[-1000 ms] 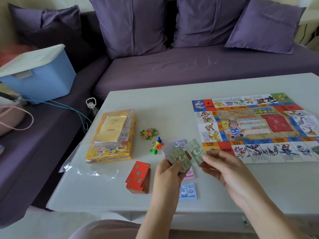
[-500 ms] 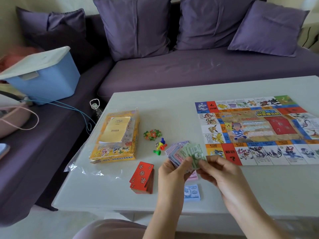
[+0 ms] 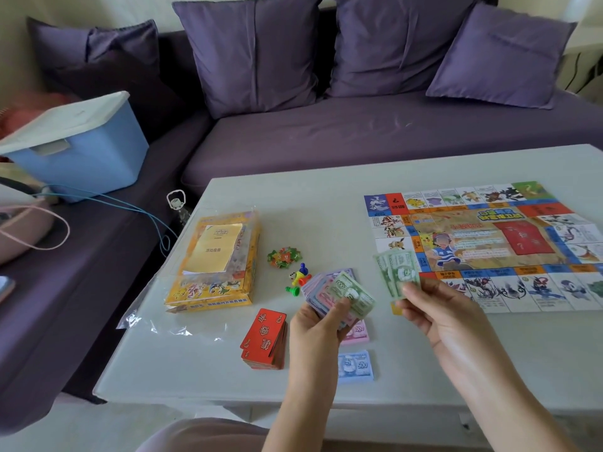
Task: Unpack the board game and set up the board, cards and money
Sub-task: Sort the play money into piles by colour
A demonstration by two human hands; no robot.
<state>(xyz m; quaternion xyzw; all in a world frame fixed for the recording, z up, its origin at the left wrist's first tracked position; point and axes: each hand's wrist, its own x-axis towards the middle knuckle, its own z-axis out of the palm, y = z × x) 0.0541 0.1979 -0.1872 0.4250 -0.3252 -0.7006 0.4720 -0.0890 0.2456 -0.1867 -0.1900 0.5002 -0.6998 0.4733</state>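
**Money half sorted, board and cards down**

Looks well past the midpoint. Shows the board [image 3: 489, 243] unfolded flat on the right of the table [image 3: 326, 207] and the red cards [image 3: 266, 340] stacked near the front edge, just left of the hands. Leaves the money as the open job. Holds a mixed fan of notes [image 3: 339, 293] in the left hand [image 3: 318, 331], thumb pressed across the top and fingers curled beneath. Grips a few green notes [image 3: 396, 272] in the right hand [image 3: 437, 308], thumb and fingertips clamped on their lower end, raised over the board's near-left corner. Counts two piles already laid by the left wrist: pink notes [image 3: 357, 331], partly hidden, and blue notes [image 3: 355, 367] nearer the edge. Left to do, at a guess: put down a green pile, then deal out the rest of the fan.

Thin printed paper for the notes, limp enough to bow in the fan. Stiffer, glossy card for the red deck, stacked slightly askew. Creased paper sheet for the board, not rigid. Small moulded plastic for the pawns [image 3: 300, 278]. Flat yellow cardboard for the box [image 3: 215, 265], lying on crinkled clear wrap [image 3: 146, 318].
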